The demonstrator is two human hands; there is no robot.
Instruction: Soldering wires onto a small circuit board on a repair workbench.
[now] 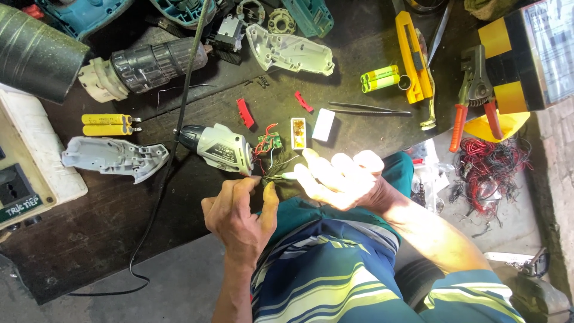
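Note:
My left hand pinches thin wires at the near edge of the dark workbench. The wires run up to a small green circuit board beside a grey drill motor body with a black chuck. My right hand is palm up in bright light, fingers spread, its fingertips at the same wire bundle; whether it grips a wire I cannot tell. A small amber-filled white tray and a white block lie just behind the hands.
A grey drill housing half, yellow battery cells, two red plastic parts, another drill, tweezers, a yellow utility knife and orange-handled pliers lie around. A black cable crosses the bench. Red wire scraps litter the floor.

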